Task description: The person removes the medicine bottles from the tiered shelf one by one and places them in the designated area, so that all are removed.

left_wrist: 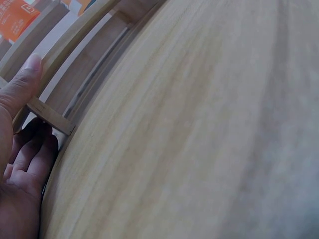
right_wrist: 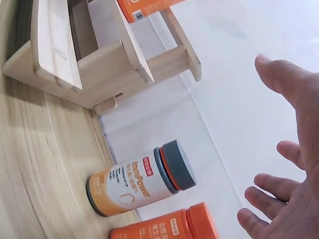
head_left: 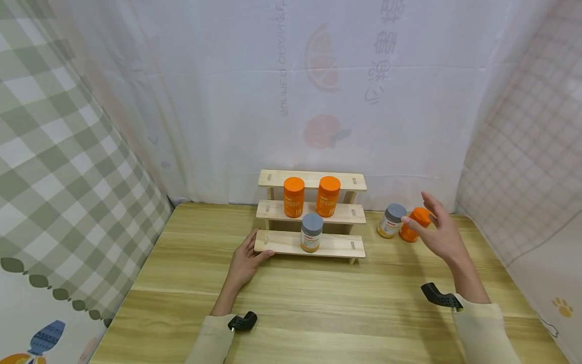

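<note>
A three-step wooden display rack (head_left: 282, 242) stands against the back curtain. My left hand (head_left: 243, 263) grips the left end of its lowest step; in the left wrist view the thumb (left_wrist: 25, 82) lies along the step's edge and the other fingers bend beneath it. Two orange bottles (head_left: 293, 198) (head_left: 328, 197) stand on the middle step, and a grey-capped bottle (head_left: 311, 233) on the lowest. My right hand (head_left: 440, 233), fingers spread and holding nothing, hovers over an orange bottle (head_left: 411, 230) and near another grey-capped bottle (head_left: 390, 222), both upright on the table.
The wood-grain table (head_left: 318, 308) runs up to a white printed curtain (head_left: 227, 126) behind the rack. Checked cloth (head_left: 54, 126) hangs on the left, and a pale patterned cloth (head_left: 532, 167) on the right. The rack's top step (head_left: 313, 179) sits close to the back curtain.
</note>
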Available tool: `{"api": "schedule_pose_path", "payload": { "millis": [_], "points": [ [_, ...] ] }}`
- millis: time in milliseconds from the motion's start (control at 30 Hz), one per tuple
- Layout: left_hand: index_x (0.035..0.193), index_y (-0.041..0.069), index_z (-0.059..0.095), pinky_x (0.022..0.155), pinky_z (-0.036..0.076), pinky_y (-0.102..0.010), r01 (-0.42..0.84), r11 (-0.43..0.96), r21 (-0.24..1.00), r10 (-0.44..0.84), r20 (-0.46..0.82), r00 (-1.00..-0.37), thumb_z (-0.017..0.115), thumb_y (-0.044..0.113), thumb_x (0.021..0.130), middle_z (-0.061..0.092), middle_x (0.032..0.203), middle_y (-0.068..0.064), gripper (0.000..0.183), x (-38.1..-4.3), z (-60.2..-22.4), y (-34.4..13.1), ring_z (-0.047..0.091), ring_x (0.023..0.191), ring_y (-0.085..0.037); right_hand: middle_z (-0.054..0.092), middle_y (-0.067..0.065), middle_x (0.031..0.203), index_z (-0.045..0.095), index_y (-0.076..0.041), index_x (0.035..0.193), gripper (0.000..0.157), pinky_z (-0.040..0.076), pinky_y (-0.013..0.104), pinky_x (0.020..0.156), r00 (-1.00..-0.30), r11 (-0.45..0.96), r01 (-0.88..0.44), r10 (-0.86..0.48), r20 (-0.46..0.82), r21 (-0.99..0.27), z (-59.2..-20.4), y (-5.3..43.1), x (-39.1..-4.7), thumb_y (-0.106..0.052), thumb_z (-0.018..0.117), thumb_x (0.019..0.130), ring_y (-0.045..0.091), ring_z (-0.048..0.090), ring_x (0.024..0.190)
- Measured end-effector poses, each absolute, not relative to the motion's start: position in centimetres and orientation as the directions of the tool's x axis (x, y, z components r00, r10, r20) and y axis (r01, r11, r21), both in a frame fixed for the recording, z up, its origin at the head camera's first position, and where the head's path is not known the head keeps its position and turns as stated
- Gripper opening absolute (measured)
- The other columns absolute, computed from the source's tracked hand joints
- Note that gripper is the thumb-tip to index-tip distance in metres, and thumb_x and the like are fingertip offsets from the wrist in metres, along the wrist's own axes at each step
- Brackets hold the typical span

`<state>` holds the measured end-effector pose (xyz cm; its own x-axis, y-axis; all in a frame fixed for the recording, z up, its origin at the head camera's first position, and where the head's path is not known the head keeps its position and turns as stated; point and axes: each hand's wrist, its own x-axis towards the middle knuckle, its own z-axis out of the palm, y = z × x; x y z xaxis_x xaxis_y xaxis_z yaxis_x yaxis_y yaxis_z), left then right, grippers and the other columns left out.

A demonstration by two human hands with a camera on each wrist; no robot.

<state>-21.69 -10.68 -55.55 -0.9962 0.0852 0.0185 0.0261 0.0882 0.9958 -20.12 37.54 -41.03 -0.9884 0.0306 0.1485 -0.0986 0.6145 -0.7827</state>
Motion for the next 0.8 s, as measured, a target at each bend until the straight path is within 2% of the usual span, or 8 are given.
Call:
{"api": "schedule_pose_path", "payload": {
  "millis": [267, 533, 800],
  "points": [
    [0.162, 0.018, 0.032, 0.118, 0.043, -0.046, 0.031, 0.093, 0.995, 0.083, 0.024, -0.996, 0.084, 0.026, 0.087, 0.049, 0.158, -0.013, 0.091, -21.5, -55.3, -10.6, 0.046, 0.147, -0.028, 0.014, 0.014, 0.173, 0.01, -0.03, 0.167, 0.091, 0.023, 0.072, 0.118, -0.979, 0.596, -0.179, -0.029, 0.202, -0.783, -40.5, 35.7, -19.9, -0.03, 0.07, 0.099, 0.045, 0.02, 0.155],
    [0.162, 0.018, 0.033, 0.118, 0.043, -0.046, 0.029, 0.091, 0.995, 0.079, 0.022, -0.997, 0.083, 0.025, 0.087, 0.048, 0.158, -0.013, 0.09, -21.6, -55.5, -10.5, 0.045, 0.147, -0.029, 0.023, 0.016, 0.17, 0.015, -0.03, 0.166, 0.089, 0.028, 0.064, 0.12, -0.967, 0.579, -0.244, -0.083, 0.242, -0.778, -40.6, 34.0, -19.9, -0.023, 0.072, 0.098, 0.045, 0.031, 0.151],
    [0.163, 0.016, 0.031, 0.113, 0.049, -0.039, 0.049, 0.094, 0.994, 0.093, 0.041, -0.995, 0.083, 0.025, 0.088, 0.05, 0.156, -0.013, 0.092, -21.7, -55.8, -10.6, 0.049, 0.145, -0.029, 0.027, 0.014, 0.169, 0.015, -0.033, 0.165, 0.087, 0.032, 0.067, 0.116, -0.968, 0.517, -0.25, -0.116, 0.222, -0.819, -40.9, 32.5, -20.1, -0.019, 0.07, 0.099, 0.042, 0.031, 0.152]
  ]
}}
